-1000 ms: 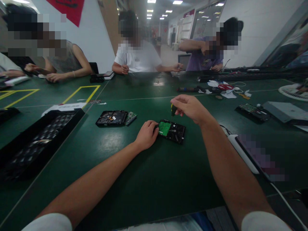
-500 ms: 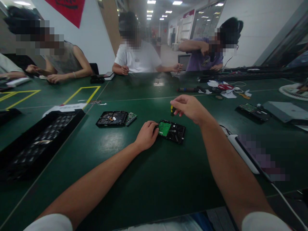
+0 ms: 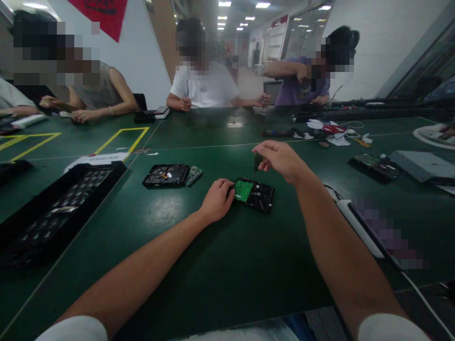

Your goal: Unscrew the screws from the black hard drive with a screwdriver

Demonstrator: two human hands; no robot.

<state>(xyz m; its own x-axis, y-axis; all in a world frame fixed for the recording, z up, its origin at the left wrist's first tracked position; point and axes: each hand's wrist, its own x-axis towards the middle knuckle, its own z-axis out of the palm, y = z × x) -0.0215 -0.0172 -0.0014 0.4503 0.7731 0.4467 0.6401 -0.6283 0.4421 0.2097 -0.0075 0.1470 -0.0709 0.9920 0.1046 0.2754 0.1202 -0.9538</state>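
Left hand (image 3: 217,201) curls around one end of a hard drive (image 3: 262,197); right hand (image 3: 279,159) pinches a screwdriver (image 3: 257,163) upright over it.

A screwdriver (image 3: 257,163) stands upright over a flat-lying black, green-boarded hard drive (image 3: 262,197).

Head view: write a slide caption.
Left hand rests against a hard drive; right hand holds a screwdriver upright over it.
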